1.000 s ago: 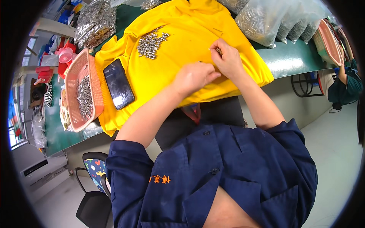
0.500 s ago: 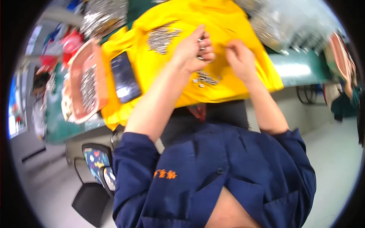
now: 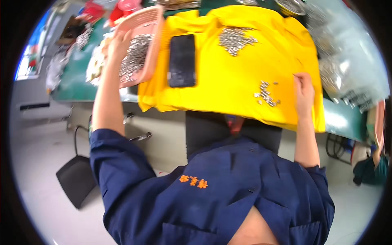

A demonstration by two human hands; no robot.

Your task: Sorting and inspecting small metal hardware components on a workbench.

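Observation:
My left hand (image 3: 118,45) is at the left side of a pink plastic basket (image 3: 154,45) of small silvery metal parts (image 3: 136,57). Its fingers are blurred, so whether it holds anything is unclear. On the right, my right hand (image 3: 304,92) is closed above the yellow cloth (image 3: 228,81), thumb and fingers pressed together. A tiny dark tip shows at its fingers, too small to name. Left of that hand lies a small loose group of metal pieces (image 3: 267,97). A larger pile of similar pieces (image 3: 234,41) sits farther back on the cloth.
A black phone (image 3: 182,61) lies on the cloth beside the basket. Clear plastic bags (image 3: 343,61) cover the right of the green table (image 3: 73,87). A round tin (image 3: 291,6) stands at the back. A black chair (image 3: 76,179) is at lower left; another person's sleeve (image 3: 372,165) shows far right.
My left hand, which held several small metal pieces over the cloth, has moved left to the basket. My right hand remains closed near the cloth's right side. The view has swung left.

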